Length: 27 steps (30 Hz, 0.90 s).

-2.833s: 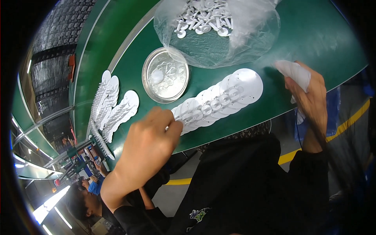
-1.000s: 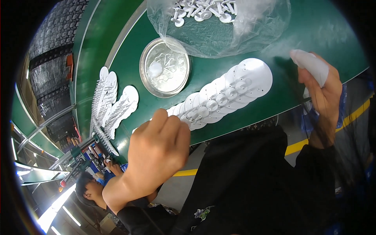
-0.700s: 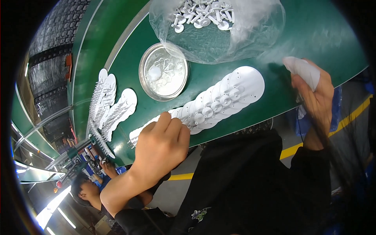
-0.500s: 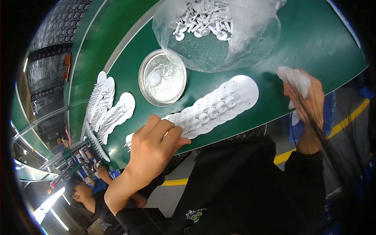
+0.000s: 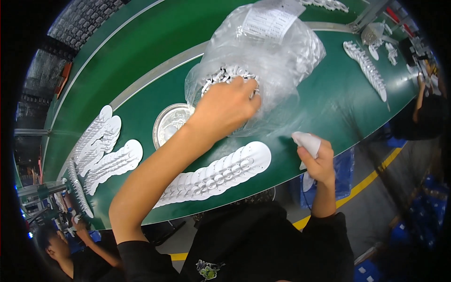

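Clear bag [image 5: 305, 51] spreads beneath and beyond our left hand [image 5: 230, 105]; a snagged mouth, we judge, could spill it. Near disc row [image 5: 221, 174] lies on our side of that hand; our left forearm [image 5: 157, 175], dragged low, could skew it. Right hand [image 5: 319, 162] closes on a white pad [image 5: 307, 143]. Left fingers half curl over stemmed white parts [image 5: 221, 77]; grip hidden. Counts: bag one; disc rows one near, four leftward [image 5: 117, 162]; dish [image 5: 157, 129] by left wrist, one; pad one; parts uncountable.

From here I count one round metal dish [image 5: 159, 122], one clear plastic bag [image 5: 300, 56], one paper label [image 5: 272, 22], one row of white discs [image 5: 210, 180] up front, four more rows [image 5: 116, 162] at left, plus bagged white parts [image 5: 224, 74] too jumbled to tally.
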Motion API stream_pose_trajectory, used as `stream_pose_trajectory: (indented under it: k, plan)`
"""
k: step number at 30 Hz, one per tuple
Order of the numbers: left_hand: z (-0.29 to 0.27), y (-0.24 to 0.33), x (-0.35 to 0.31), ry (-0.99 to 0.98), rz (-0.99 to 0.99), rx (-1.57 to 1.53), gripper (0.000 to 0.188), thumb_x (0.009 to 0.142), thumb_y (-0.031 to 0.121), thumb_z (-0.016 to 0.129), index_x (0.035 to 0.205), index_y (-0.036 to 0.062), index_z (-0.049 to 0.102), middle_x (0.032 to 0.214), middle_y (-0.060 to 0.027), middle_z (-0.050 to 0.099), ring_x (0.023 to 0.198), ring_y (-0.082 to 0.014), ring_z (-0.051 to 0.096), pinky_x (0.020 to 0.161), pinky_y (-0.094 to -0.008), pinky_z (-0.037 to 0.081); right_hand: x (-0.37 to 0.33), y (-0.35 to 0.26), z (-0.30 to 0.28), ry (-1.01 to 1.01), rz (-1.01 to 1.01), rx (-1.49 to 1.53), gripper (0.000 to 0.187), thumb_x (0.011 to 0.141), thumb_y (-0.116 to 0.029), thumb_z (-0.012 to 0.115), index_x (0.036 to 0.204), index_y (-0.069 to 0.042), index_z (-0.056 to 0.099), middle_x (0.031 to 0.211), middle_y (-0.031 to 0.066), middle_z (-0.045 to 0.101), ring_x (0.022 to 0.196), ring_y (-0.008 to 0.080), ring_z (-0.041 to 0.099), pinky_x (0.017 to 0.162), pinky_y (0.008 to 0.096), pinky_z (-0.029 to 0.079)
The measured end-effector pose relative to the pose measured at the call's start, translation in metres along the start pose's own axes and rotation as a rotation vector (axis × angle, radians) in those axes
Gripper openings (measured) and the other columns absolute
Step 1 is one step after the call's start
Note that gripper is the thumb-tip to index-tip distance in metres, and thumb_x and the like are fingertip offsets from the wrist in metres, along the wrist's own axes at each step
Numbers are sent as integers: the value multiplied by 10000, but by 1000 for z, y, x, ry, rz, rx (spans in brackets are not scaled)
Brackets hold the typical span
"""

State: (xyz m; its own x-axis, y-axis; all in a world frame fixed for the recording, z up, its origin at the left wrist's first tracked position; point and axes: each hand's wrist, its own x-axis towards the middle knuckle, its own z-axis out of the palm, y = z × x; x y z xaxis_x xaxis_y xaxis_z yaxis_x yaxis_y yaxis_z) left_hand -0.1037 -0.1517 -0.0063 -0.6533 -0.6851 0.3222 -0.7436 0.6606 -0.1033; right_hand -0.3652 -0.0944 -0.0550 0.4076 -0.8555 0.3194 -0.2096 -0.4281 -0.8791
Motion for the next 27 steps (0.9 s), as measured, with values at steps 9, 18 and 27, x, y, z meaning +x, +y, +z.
stream_pose_trajectory:
  k: [9,18,27]
  plan:
    - [-11,-27,-19,162,59,-136,79,725,87,625,773,25,624,766,-71,561,756,-219,594,613,-335,512,-7,11,-2,45,91,53,345,871,-213,669,1078,61,636,803,18,600,681,89,527,607,234,416]
    - [-91,-44,-148,575,-776,-1006,159,940,131,564,882,-1,629,695,-17,575,584,-113,513,524,-260,423,84,-43,42,-377,-107,-105,271,819,-36,637,1075,52,640,828,103,656,668,152,593,602,262,446]
    - [-91,-38,-231,1093,-713,-1979,211,1012,157,391,1023,-23,501,723,-51,424,555,-105,425,440,-229,361,164,-51,163,-775,-564,-521,415,699,0,608,1108,-55,644,860,127,633,712,289,602,588,360,490]
